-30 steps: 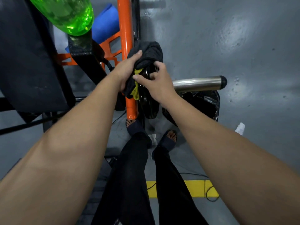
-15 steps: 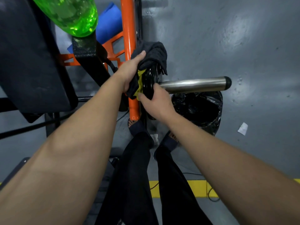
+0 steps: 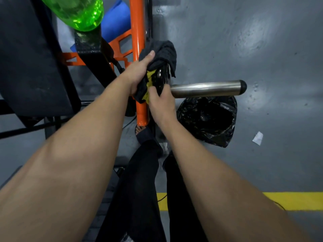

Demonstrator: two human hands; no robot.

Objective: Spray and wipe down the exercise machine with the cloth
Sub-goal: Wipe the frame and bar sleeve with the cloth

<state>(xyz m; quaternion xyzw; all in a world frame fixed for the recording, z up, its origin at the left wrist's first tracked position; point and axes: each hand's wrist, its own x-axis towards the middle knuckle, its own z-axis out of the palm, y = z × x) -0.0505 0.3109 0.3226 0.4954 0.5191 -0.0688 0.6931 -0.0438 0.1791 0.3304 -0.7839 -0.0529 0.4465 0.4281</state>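
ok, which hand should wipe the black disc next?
Left, likely. The left hand grips the cloth draped over the disc; the right hand only grips the disc's lower edge beside the steel bar.

A bin lined with a black bag [image 3: 212,119] stands on the grey floor [image 3: 244,41]. A white paper scrap [image 3: 257,138] lies near the bin, and a yellow line [image 3: 293,200] is well apart from it.
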